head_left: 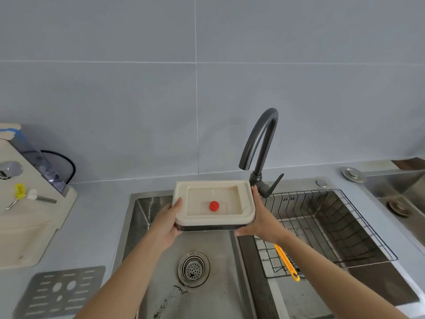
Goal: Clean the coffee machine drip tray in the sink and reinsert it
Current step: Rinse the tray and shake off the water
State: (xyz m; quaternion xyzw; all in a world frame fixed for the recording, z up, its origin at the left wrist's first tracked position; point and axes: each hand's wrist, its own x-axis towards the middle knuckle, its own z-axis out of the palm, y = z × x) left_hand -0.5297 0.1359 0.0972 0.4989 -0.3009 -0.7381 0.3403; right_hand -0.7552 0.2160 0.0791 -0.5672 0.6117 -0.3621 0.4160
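Note:
I hold a cream drip tray [213,192] with a dark base and a red float knob [214,206] level above the left basin of the steel sink [142,217]. My left hand [169,223] grips its left side, thumb on the rim. My right hand [261,217] grips its right side. The dark faucet [258,143] stands just behind and to the right, its spout not over the tray. The cream coffee machine [27,217] sits on the counter at far left. The tray's metal grate [62,292] lies flat on the counter at bottom left.
A wire rack [333,226] sits in the right basin with a yellow brush [286,262] on it. The left basin has a drain strainer [193,268] and dark grounds [170,298] scattered near its front. A second sink [400,196] is at far right.

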